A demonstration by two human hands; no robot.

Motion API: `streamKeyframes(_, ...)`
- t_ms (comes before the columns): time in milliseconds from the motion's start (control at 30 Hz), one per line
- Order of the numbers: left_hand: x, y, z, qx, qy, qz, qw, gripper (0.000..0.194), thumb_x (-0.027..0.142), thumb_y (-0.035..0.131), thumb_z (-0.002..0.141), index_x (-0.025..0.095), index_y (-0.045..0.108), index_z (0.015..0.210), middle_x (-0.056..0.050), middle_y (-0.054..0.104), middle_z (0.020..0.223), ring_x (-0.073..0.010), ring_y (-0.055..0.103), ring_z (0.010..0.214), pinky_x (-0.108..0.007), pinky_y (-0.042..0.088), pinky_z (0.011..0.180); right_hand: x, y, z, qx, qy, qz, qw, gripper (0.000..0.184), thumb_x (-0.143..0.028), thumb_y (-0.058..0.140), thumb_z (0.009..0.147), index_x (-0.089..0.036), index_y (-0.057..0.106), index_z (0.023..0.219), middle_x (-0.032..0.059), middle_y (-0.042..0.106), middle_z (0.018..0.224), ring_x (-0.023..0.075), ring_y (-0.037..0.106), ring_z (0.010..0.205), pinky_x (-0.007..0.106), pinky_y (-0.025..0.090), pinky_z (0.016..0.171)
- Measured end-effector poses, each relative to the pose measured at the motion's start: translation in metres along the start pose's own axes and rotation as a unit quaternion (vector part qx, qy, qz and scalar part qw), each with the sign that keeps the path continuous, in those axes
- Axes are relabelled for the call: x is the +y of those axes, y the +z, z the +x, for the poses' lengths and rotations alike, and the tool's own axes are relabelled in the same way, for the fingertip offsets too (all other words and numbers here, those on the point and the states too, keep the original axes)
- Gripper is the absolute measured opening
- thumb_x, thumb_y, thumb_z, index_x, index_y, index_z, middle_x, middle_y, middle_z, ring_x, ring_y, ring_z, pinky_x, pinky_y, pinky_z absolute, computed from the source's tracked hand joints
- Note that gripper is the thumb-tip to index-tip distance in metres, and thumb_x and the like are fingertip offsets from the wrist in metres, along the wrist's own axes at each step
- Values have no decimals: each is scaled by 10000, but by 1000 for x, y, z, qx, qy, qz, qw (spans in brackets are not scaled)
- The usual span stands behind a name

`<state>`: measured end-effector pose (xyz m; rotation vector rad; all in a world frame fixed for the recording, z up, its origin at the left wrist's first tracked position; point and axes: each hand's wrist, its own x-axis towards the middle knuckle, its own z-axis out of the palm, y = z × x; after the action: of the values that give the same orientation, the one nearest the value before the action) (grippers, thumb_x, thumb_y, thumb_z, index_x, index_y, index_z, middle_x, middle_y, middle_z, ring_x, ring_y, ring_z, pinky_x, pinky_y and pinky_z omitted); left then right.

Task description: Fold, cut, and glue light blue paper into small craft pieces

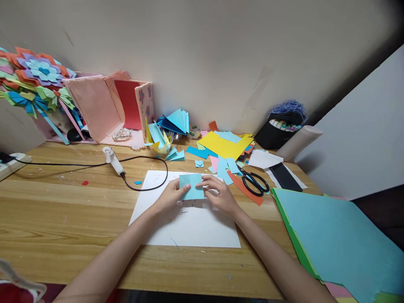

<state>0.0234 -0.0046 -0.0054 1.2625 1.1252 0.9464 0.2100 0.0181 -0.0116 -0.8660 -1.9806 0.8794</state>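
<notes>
A small light-blue square of paper (193,191) is held up above a white sheet (192,229) that lies on the wooden table. My left hand (172,193) pinches its left side, thumb on the front face. At its right edge is my right hand (218,192), fingers curved and fingertips touching the paper. A vertical crease shows near the middle of the square. Beyond the hands lies a small folded blue paper heart piece (199,163). Black-handled scissors (255,183) rest to the right, partly over an orange paper strip (244,188).
Coloured paper scraps (225,145) spread along the back. A glue gun (114,161) with a black cord lies at left. A glass bowl (160,147) holds folded pieces. Paper flowers (42,71) stand at far left, a black pen holder (274,132) at back right, large coloured sheets (341,235) at right.
</notes>
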Motion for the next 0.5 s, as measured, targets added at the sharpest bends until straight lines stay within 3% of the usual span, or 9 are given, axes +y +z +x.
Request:
streamKeyframes(100, 0, -1, 0, 17, -16, -24, 999, 398, 436, 592, 704, 104, 598, 924, -43, 617, 736, -108, 501, 559, -195, 352, 469, 3, -2, -1, -42, -58, -33, 997, 315, -125, 537, 743, -289, 649, 988, 57, 526, 1139, 209, 482, 1082, 385, 417, 895)
streamKeyframes(200, 0, -1, -1, 9, -23, -34, 999, 398, 436, 594, 701, 102, 607, 917, -45, 618, 734, -110, 507, 568, -193, 352, 474, 6, -1, -1, -37, -72, -25, 996, 245, -195, 626, 727, -297, 667, 946, 56, 546, 1109, 212, 500, 1056, 387, 411, 896)
streamKeyframes(300, -2, -1, 0, -24, -36, -44, 998, 376, 444, 600, 699, 106, 614, 862, -29, 604, 673, -101, 504, 535, -185, 333, 449, 4, -1, 0, -13, -60, -18, 998, 127, -252, 661, 715, -286, 695, 833, 55, 582, 1054, 216, 530, 1002, 386, 416, 864)
streamKeyframes(400, -2, 1, -1, -59, -37, -65, 995, 390, 440, 624, 687, 115, 614, 901, -61, 644, 762, -136, 583, 616, -195, 385, 483, -2, -1, 1, 19, -39, -14, 999, 19, -257, 671, 707, -253, 689, 707, 51, 573, 1119, 231, 508, 1045, 410, 368, 908)
streamKeyframes(500, 1, 5, -4, -107, -53, -87, 989, 408, 423, 635, 692, 118, 613, 963, -113, 662, 883, -196, 638, 765, -254, 466, 623, -6, 3, 1, 25, 3, 38, 999, 110, -265, 640, 727, -213, 650, 631, 58, 585, 1119, 225, 511, 1043, 394, 368, 909)
